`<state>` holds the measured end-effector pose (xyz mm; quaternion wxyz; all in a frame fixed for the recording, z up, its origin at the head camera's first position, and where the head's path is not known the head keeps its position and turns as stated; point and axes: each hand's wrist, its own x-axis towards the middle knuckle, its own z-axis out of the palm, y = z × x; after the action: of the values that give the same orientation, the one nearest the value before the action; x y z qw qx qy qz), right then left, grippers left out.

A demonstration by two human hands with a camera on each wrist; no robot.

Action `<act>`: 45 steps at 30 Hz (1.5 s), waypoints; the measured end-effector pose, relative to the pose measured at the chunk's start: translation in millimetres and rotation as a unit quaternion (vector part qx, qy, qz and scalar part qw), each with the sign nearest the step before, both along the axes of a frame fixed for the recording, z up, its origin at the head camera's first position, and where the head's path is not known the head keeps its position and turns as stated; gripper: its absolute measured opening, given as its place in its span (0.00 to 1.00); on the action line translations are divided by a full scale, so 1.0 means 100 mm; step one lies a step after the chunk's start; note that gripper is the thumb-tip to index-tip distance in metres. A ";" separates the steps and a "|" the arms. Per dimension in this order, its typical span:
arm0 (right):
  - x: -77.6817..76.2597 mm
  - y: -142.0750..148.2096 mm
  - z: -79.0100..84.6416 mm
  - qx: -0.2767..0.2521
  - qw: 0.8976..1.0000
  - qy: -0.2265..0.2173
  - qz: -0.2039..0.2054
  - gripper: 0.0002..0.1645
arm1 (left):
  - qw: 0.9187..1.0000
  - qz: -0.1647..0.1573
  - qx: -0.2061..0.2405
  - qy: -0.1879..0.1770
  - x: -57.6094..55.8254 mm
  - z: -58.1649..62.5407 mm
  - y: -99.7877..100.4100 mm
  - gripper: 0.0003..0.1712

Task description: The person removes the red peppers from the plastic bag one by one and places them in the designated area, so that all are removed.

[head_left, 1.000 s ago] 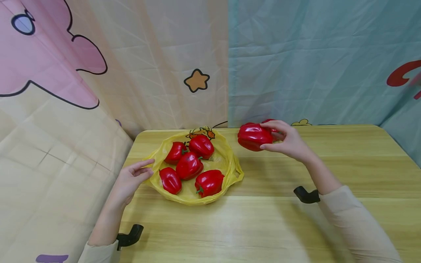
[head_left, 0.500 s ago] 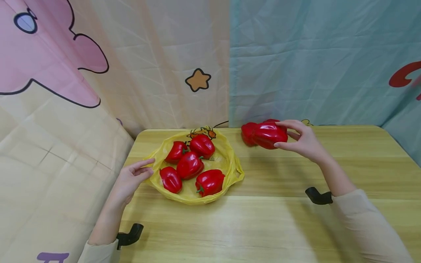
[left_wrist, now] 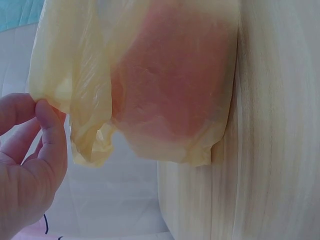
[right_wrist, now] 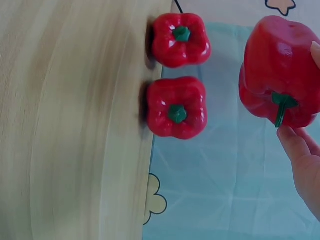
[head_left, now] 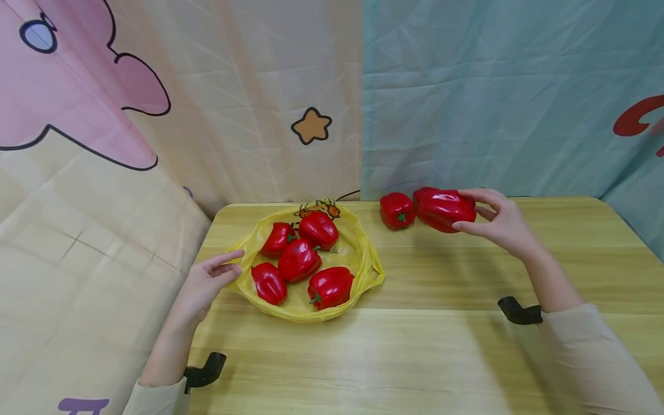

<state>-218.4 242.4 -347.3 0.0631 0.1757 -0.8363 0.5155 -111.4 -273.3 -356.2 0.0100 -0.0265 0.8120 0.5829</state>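
My left hand [head_left: 204, 288] pinches the rim of a yellow plastic bag [head_left: 365, 262] between thumb and forefinger, as the left wrist view shows at the bag's edge [left_wrist: 52, 80]. Several red bell peppers with green stems lie inside the bag, among them a front right pepper [head_left: 331, 288]. My right hand [head_left: 500, 225] grips another red bell pepper [right_wrist: 280, 70] above the table, its stem showing in the right wrist view. Behind and left of it, one pepper [head_left: 397, 210] stands on the table. A second standing pepper [right_wrist: 177, 107] is mostly hidden in the head view by the held one.
The wooden table [head_left: 332, 357] ends at the back against a curtain [head_left: 441, 115] with cartoon prints. At left hangs a pale cloth [head_left: 88, 259] alongside the table edge. Black camera mounts [head_left: 519, 311] jut from both wrists.
My right hand has moved to the right with the held pepper, uncovering the back left standing pepper. The left hand and the bag have stayed in place.
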 end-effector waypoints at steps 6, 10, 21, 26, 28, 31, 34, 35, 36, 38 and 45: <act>-0.01 0.08 0.01 -0.001 1.000 -0.005 -0.017 0.33 | 1.000 -0.003 0.004 -0.001 0.01 0.00 0.00 0.26; -0.02 0.15 -0.01 0.001 0.999 -0.019 -0.031 0.34 | 1.000 0.000 0.006 0.001 0.01 -0.01 0.00 0.26; -0.02 0.39 -0.13 0.018 0.997 -0.040 -0.070 0.35 | 1.000 0.005 0.014 -0.002 0.02 -0.02 -0.01 0.26; -0.01 0.47 -0.19 0.030 0.994 -0.055 -0.094 0.37 | 1.000 0.008 0.008 -0.004 0.03 -0.01 -0.01 0.26; -0.01 0.49 -0.21 0.037 0.992 -0.063 -0.102 0.37 | 1.000 0.008 0.008 -0.004 0.03 -0.01 -0.01 0.27; -0.03 0.52 -0.27 0.046 0.990 -0.074 -0.110 0.39 | 1.000 0.009 0.010 -0.006 0.03 -0.01 -0.01 0.27; -0.05 0.54 -0.33 0.053 0.988 -0.080 -0.117 0.40 | 1.000 0.009 0.011 -0.008 0.03 -0.02 -0.01 0.27; -0.05 0.55 -0.35 0.053 0.988 -0.081 -0.120 0.39 | 1.000 0.010 0.011 -0.009 0.03 -0.02 -0.01 0.27; -0.05 0.56 -0.36 0.053 0.988 -0.081 -0.122 0.39 | 1.000 0.010 0.010 -0.010 0.03 -0.02 -0.01 0.27; -0.05 0.57 -0.40 0.049 0.987 -0.083 -0.125 0.39 | 1.000 0.011 0.009 -0.012 0.02 -0.02 -0.01 0.27; -0.07 0.59 -0.48 0.052 0.982 -0.104 -0.146 0.43 | 1.000 0.013 0.006 -0.015 0.01 -0.02 -0.01 0.26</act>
<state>-225.0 301.1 -395.6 0.0415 0.0001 -0.8806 0.4720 -110.3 -274.5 -358.5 0.0150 -0.0458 0.8076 0.5878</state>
